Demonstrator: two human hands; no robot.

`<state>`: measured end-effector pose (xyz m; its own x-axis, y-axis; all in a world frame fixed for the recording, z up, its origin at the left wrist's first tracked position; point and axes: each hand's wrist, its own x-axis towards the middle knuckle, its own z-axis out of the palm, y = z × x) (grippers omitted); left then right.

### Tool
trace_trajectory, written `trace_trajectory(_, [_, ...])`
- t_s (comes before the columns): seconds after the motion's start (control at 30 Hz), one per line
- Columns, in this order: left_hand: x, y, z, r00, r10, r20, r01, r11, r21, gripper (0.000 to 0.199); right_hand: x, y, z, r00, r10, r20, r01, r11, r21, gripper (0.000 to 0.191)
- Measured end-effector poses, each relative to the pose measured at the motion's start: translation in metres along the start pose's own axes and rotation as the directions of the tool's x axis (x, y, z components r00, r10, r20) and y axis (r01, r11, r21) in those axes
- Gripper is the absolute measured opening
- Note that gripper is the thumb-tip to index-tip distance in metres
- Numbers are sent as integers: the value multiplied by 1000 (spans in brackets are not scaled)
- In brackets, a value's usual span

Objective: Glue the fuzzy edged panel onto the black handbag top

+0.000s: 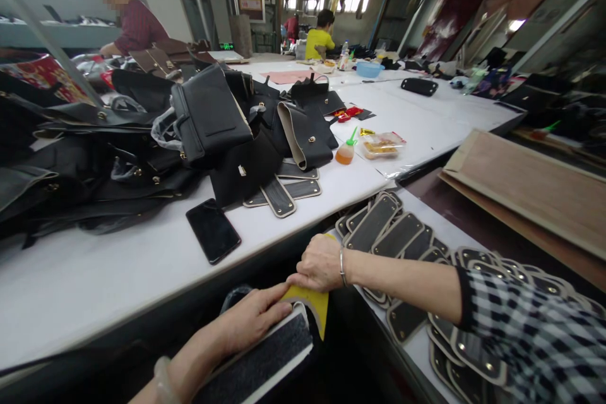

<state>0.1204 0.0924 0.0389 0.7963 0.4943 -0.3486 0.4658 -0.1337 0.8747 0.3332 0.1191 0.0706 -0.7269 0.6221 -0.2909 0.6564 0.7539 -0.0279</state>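
My left hand grips the upper edge of a black bag piece with pale cut edges, low in the middle of the view. Its fingertips reach a stiff-looking yellow piece with a curved inner edge, which sits around the bag piece's rounded end. My right hand, wearing a silver bracelet, is closed on the top of this yellow piece, and the two hands nearly touch. What kind of thing the yellow piece is, I cannot make out. The lower part of the bag piece is out of frame.
Black handbags pile up on the white table, with a phone near its edge. Dark strips with pale borders lie to the right. A glue bottle stands by a food pack. People are farther back.
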Motion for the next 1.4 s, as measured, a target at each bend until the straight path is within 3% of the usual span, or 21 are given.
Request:
trace_trajectory(1.03, [-2, 3, 2, 998, 57, -28, -55, 995, 82, 33, -9, -17, 19, 991, 131, 9, -131, 991, 18, 57])
trace_trajectory(1.4, [-1, 5, 3, 995, 91, -45, -86, 991, 100, 31, -16, -27, 21, 970, 241, 40, -242, 969, 53, 58])
